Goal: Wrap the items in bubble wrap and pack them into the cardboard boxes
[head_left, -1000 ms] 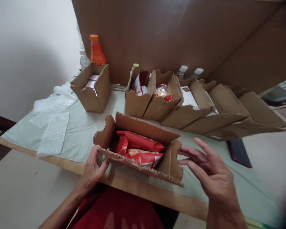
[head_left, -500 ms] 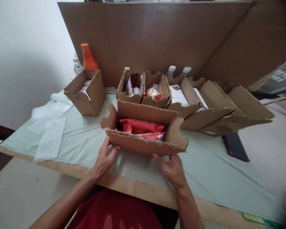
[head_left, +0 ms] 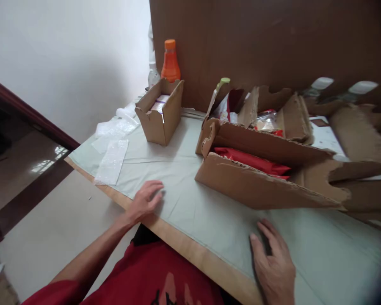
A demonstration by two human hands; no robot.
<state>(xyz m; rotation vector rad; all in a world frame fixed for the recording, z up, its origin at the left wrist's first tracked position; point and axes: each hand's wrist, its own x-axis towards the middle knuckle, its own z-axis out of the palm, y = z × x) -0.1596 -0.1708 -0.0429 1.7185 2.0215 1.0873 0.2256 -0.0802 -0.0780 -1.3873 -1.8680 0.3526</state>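
A long cardboard box with red packets in it stands on the cloth-covered table, right of centre. My left hand is over the table's front part, left of the box, fingers slightly bent, thumb apart, holding nothing. My right hand is in front of the box, near the lower edge of the view, with thumb and fingers spread and nothing in them. Neither hand touches the box. Behind it stand cardboard bins with a snack packet and a white box.
A small cardboard bin stands at the back left, before an orange bottle. Bubble wrap lies on the left of the table. A large cardboard panel rises behind. White-capped bottles stand at the back right.
Both hands have let go of the long box, which now stands close against the row of bins. The view has turned left, so things appear further right.
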